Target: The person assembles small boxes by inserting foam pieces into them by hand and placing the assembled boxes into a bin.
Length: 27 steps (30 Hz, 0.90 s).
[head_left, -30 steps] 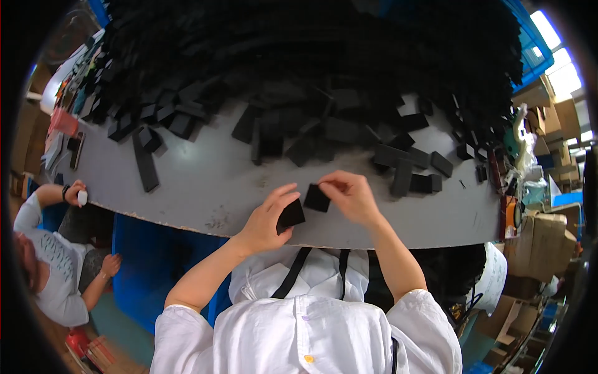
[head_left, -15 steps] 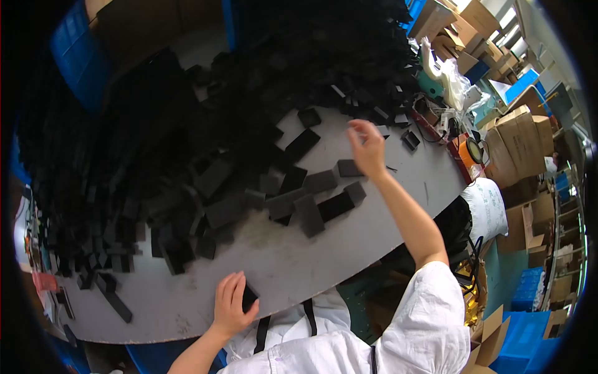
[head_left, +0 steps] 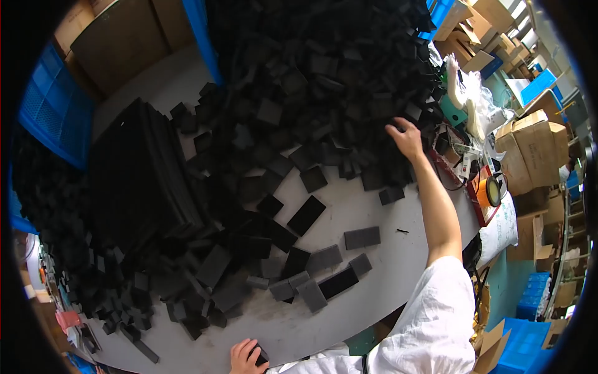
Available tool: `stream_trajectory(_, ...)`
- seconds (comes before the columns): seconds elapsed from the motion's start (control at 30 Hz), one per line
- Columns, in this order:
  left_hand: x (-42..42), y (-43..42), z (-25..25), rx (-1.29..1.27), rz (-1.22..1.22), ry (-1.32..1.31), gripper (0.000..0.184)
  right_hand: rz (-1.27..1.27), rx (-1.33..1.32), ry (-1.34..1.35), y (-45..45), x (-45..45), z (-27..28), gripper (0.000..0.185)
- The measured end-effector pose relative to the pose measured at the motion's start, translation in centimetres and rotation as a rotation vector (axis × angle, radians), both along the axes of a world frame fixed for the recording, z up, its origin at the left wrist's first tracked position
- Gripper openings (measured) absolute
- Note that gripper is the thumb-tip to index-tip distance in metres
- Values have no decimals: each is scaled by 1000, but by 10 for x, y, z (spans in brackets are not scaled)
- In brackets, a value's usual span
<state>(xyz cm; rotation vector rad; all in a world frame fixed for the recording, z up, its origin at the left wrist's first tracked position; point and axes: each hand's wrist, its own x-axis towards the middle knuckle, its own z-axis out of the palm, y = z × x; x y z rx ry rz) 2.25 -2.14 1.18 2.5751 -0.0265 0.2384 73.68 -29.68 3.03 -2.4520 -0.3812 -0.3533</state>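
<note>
At the table's near edge, my left hand (head_left: 243, 358) is closed around a small black foam block (head_left: 261, 356), which shows at the thumb side. My right hand (head_left: 406, 138) is stretched out over the right side of a heap of black foam blocks (head_left: 299, 81). Its thumb and fingers are curled but apart, and I see no block held between them. Several loose blocks lie nearer to me on the grey table (head_left: 386, 274), among them a flat rectangular block (head_left: 362, 237) and a longer dark block (head_left: 338, 283).
A stack of black foam sheets (head_left: 140, 174) stands on the left, beside a blue crate (head_left: 53, 109). At the table's right edge are a red tray (head_left: 486, 209), an orange tape roll (head_left: 489, 191) and cables. Cardboard boxes (head_left: 532, 146) and a white sack (head_left: 500, 227) stand beyond.
My right hand has moved farther out, from over the bare tabletop to the heap. My left hand still holds its block near the edge. The view has tilted up, showing more of the heap.
</note>
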Motion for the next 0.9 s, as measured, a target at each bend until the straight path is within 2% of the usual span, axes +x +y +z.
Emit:
stream_trajectory(0.07,1,1,2,-13,-10,-11,81,56,-6,6,26,-41,10,47)
stream_trajectory(0.27,11,1,9,-55,-26,-86,77,40,83,25,92,-145,12,50)
stream_trajectory(0.3,10,1,8,-46,-16,-135,67,104,112,13,98,-159,11,51)
stream_trajectory(0.37,9,1,2,-32,7,-166,66,240,100,2,107,-181,10,53)
stream_trajectory(0.47,10,-3,4,-6,37,-186,65,268,106,90,119,-221,20,46)
stream_trajectory(0.53,8,-6,7,10,58,-218,66,248,56,33,119,-238,30,41)
stream_trajectory(0.6,7,-8,7,13,105,-223,66,210,20,-29,113,-236,39,35)
stream_trajectory(0.7,7,-11,2,4,142,-267,65,25,126,-160,93,-185,26,21)
stream_trajectory(0.73,7,-11,0,7,156,-286,64,-52,139,-179,87,-164,17,20)
stream_trajectory(0.8,5,-11,-4,27,160,-295,66,-145,90,-177,79,-132,0,32)
stream_trajectory(0.87,7,-9,-9,49,160,-298,67,16,29,9,71,-109,-23,31)
stream_trajectory(0.9,8,-9,-11,41,162,-320,68,22,-10,117,74,-123,-11,26)
